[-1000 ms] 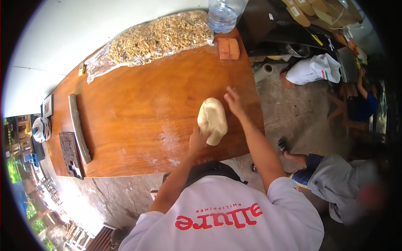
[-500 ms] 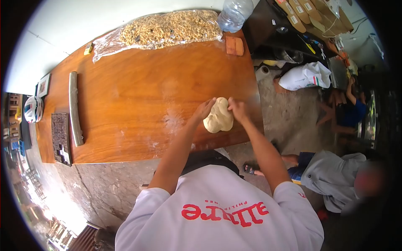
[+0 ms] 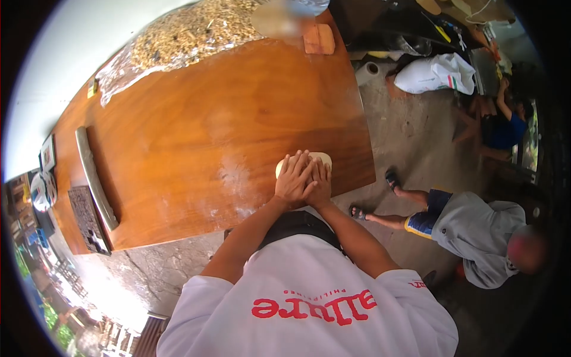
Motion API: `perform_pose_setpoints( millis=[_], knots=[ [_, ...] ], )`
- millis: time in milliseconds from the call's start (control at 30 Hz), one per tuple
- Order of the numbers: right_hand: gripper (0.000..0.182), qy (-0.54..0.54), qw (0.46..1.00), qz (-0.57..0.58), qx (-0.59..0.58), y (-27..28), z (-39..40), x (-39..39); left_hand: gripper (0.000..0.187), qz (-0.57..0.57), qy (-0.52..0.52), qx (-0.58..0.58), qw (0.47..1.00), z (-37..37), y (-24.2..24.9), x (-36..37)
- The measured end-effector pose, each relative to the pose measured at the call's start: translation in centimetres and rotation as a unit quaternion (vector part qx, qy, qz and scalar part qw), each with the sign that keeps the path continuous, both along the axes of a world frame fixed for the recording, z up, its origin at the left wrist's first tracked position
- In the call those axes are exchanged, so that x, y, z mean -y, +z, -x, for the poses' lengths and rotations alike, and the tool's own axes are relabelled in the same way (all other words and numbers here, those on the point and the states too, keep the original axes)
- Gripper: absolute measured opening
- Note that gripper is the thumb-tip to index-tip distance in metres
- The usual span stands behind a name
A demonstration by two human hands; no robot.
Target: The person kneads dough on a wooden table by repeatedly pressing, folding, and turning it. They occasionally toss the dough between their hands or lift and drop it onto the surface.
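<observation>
A pale lump of dough (image 3: pixel 324 157) lies on the wooden table (image 3: pixel 178 154) near its front right corner. My left hand (image 3: pixel 292 181) rests flat on the dough with its fingers stretched out. Beside it, partly under its fingers, my right hand (image 3: pixel 320 187) also presses down, fingers extended. Both hands cover most of the dough, so only its upper edges show. White flour dust marks the wood to the left of my hands.
A clear plastic bag of grain-like flakes (image 3: pixel 190 35) lies along the back edge, near an orange-brown block (image 3: pixel 319 39). At left are a long grey roll (image 3: pixel 95 178) and a dark patterned panel (image 3: pixel 87 217). A person in grey (image 3: pixel 476 232) stands at right.
My hands have moved from gripping the dough's sides to lying flat on top, overlapping. The dough is pressed lower and closer to me. My view has shifted, and the person in grey has moved.
</observation>
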State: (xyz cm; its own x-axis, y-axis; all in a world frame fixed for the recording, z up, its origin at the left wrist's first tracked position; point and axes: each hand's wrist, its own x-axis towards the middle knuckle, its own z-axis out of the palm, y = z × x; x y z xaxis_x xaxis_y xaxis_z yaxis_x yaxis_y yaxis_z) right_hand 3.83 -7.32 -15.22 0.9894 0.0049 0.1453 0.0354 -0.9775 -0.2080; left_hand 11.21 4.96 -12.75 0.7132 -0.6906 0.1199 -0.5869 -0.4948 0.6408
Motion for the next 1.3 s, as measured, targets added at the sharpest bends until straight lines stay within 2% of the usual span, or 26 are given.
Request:
perform_pose_setpoints(
  millis=[67, 133, 200, 267, 367, 400, 467, 533, 600, 633, 667, 700, 733, 800, 833, 867, 900, 933, 1000, 1033, 1100, 1133, 1167, 1200, 1267, 1300],
  knots=[
    [0.055, -0.022, 1.0, 0.003, 0.01, -0.5, -3.0, 0.9, 0.07, -0.056, 0.021, 0.022, 0.998, -2.5, -1.2, 1.1],
    [0.052, -0.038, 0.999, 0.002, 0.018, -0.2, -7.0, 2.3, 0.074, -0.062, 0.039, 0.03, 0.997, -6.1, -2.6, 2.7],
    [0.049, -0.061, 0.998, -0.029, 0.015, 1.1, -11.2, 3.4, 0.074, -0.058, 0.113, 0.009, 0.992, -9.4, -2.4, 4.2],
    [0.046, -0.067, 0.997, -0.036, 0.019, 1.1, -14.5, 4.6, 0.072, -0.071, 0.13, 0.016, 0.989, -12.1, -2.7, 5.5],
    [0.043, -0.061, 0.997, -0.045, 0.031, 0.2, -17.5, 6.0, 0.068, -0.078, 0.238, 0.033, 0.968, -14.0, -2.9, 6.8],
    [0.042, -0.045, 0.997, -0.051, 0.044, 0.1, -18.6, 6.4, 0.068, -0.077, 0.24, 0.039, 0.967, -14.2, -2.6, 7.0],
    [0.04, -0.025, 0.995, -0.054, 0.077, 0.5, -20.3, 7.2, 0.063, -0.015, 0.294, -0.032, 0.955, -14.6, -3.1, 7.3],
    [0.038, 0.02, 0.983, -0.181, 0.001, 0.9, -21.1, 7.7, 0.059, -0.032, 0.275, 0.025, 0.961, -13.6, -2.8, 6.7],
    [0.038, 0.049, 0.976, -0.211, 0.025, 1.6, -21.9, 9.6, 0.056, -0.031, 0.231, -0.132, 0.963, -11.6, -1.4, 6.4],
    [0.038, 0.002, 0.88, -0.474, -0.011, 1.9, -22.4, 11.5, 0.056, -0.031, 0.232, -0.125, 0.964, -10.4, -0.7, 6.3],
    [0.039, -0.043, 0.712, -0.699, -0.052, 2.7, -22.2, 12.5, 0.053, -0.038, 0.26, -0.102, 0.96, -8.7, -0.2, 6.0],
    [0.038, -0.113, 0.77, -0.628, 0.004, 3.4, -21.8, 13.0, 0.052, -0.044, 0.288, -0.079, 0.953, -7.2, 0.2, 5.7],
    [0.038, -0.106, 0.77, -0.63, 0.007, 2.7, -21.3, 13.5, 0.052, -0.043, 0.292, -0.072, 0.953, -5.8, 0.2, 5.4],
    [0.037, -0.151, 0.792, -0.59, 0.042, -1.5, -20.1, 13.8, 0.047, -0.061, 0.39, -0.155, 0.906, -3.3, -0.7, 4.6],
    [0.04, -0.126, 0.821, -0.557, 0.016, -2.6, -19.1, 12.7, 0.047, -0.059, 0.393, -0.149, 0.905, -2.3, -0.8, 4.1],
    [0.04, -0.123, 0.82, -0.558, 0.019, -2.0, -17.9, 11.3, 0.046, -0.066, 0.401, -0.198, 0.892, -1.2, -0.8, 3.5],
    [0.046, -0.034, 0.899, -0.437, 0.005, -1.4, -16.5, 9.4, 0.046, -0.072, 0.407, -0.247, 0.876, -0.4, -1.0, 2.8],
    [0.053, 0.057, 0.951, -0.303, -0.008, -0.7, -15.0, 7.4, 0.046, -0.07, 0.408, -0.244, 0.877, 0.0, -1.3, 1.9],
    [0.058, 0.037, 0.958, -0.283, 0.017, 1.2, -12.3, 3.8, 0.04, 0.048, 0.388, -0.244, 0.887, 0.5, -1.9, 0.0],
    [0.064, 0.015, 0.964, -0.263, 0.039, 2.0, -11.1, 2.6, 0.04, 0.056, 0.388, -0.241, 0.888, -0.2, -1.7, -0.8],
    [0.067, 0.054, 0.976, -0.206, 0.05, 4.1, -8.3, 1.3, 0.038, 0.138, 0.422, -0.06, 0.894, -2.9, -0.8, -1.3],
    [0.069, 0.091, 0.983, -0.153, 0.053, 4.9, -6.4, 0.7, 0.04, 0.162, 0.398, -0.054, 0.901, -4.2, -0.2, -1.2],
    [0.065, 0.107, 0.981, -0.152, 0.057, 5.4, -5.1, 0.1, 0.042, 0.19, 0.375, -0.044, 0.906, -5.9, 0.2, -0.7],
    [0.065, 0.116, 0.982, -0.141, 0.055, 5.5, -4.8, 0.2, 0.042, 0.201, 0.382, -0.045, 0.901, -7.0, 0.2, -0.2],
    [0.056, 0.146, 0.978, -0.146, -0.006, 6.9, -5.0, 0.4, 0.049, 0.092, 0.229, -0.25, 0.936, -8.6, 0.6, 0.8],
    [0.042, 0.12, 0.952, -0.264, -0.095, 8.4, -6.2, 1.3, 0.049, 0.1, 0.227, -0.249, 0.936, -9.0, 1.0, 0.9]
  ],
)
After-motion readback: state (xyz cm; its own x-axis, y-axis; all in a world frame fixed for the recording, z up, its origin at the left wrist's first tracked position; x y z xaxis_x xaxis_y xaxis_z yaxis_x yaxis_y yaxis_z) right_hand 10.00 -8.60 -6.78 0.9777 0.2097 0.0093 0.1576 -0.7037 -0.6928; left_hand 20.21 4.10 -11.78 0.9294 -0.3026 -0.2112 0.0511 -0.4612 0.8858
